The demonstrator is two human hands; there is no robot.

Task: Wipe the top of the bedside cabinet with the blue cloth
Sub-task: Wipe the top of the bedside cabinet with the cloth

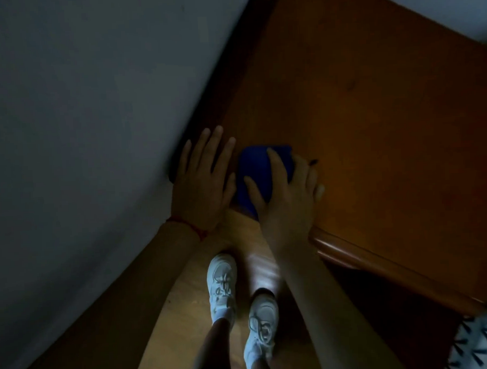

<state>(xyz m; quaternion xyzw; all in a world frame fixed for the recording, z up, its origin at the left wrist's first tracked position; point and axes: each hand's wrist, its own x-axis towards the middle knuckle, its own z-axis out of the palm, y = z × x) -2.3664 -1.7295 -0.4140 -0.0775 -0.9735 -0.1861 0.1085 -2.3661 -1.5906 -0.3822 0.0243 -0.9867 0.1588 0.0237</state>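
Observation:
The bedside cabinet's brown wooden top (374, 128) fills the right half of the head view. A folded blue cloth (257, 167) lies on its near left corner, partly hanging over the edge. My right hand (286, 193) presses flat on the cloth with fingers spread, covering its right side. Beside it, my left hand (203, 180) rests flat on the cabinet's left corner by the wall, fingers apart and holding nothing. A red string circles my left wrist.
A grey wall (80, 121) runs along the cabinet's left side. Below are a light wooden floor (186, 312) and my two white sneakers (242, 304). Patterned white fabric (483, 335) shows at the bottom right corner.

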